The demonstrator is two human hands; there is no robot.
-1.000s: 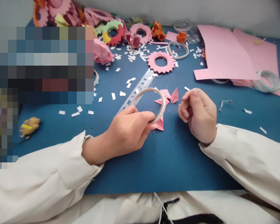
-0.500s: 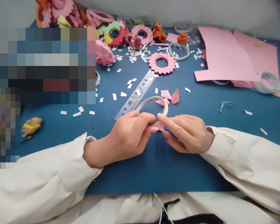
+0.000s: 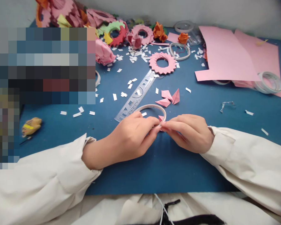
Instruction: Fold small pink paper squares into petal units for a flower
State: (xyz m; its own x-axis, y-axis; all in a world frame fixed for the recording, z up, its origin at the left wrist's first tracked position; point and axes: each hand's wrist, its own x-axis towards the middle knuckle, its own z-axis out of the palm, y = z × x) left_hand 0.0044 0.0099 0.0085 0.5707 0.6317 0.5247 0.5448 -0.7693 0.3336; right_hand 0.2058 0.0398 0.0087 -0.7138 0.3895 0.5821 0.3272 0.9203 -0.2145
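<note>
A thin white roll of tape stands tilted in my left hand, whose thumb and fingers are closed on its near rim. A small pink folded paper shows through the ring at the fingertips, mostly hidden. My right hand pinches with forefinger and thumb at the roll's near right rim, against that paper; the exact grip is partly covered. Just beyond the roll lie several pink folded pieces. A clear plastic ruler slants away behind my left hand.
A pink pleated paper ring lies beyond the ruler. Pink sheets and more tape rolls are at the right. White paper scraps are scattered about. Paper crafts crowd the back, and a yellow-brown trinket sits left.
The roll of tape has dipped lower and tilted. My right forefinger and thumb, apart before, have come together at its rim. My left hand has shifted only slightly.
</note>
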